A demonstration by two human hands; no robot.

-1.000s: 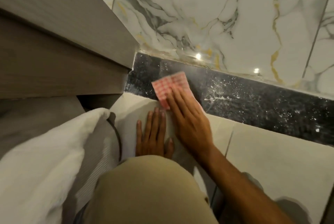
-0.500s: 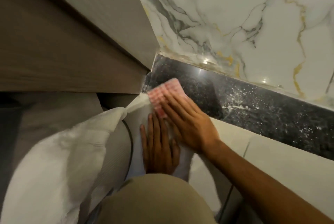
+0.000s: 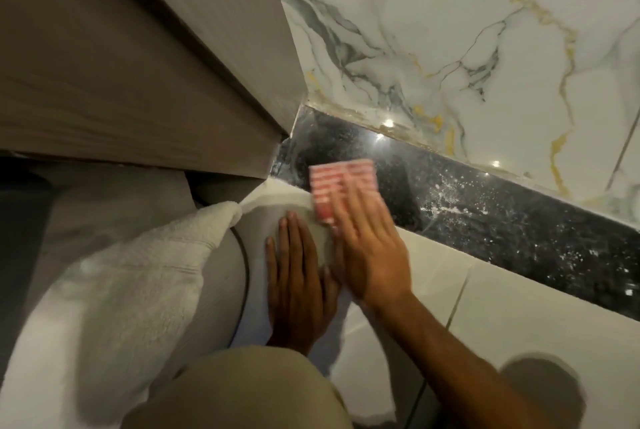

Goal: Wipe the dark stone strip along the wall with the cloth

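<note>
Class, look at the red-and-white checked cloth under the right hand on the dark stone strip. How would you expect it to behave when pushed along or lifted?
The checked cloth probably slides easily: the dark stone strip looks polished, mirroring lights. It looks thin and folded under the right hand, so likely limp and light if lifted. An uneven push might bunch it.

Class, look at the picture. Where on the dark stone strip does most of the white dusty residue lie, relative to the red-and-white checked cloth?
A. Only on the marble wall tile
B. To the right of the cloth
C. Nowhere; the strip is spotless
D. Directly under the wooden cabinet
B: the white specks are scattered on the dark stone strip to the right of the cloth, which the right hand presses down.
</note>
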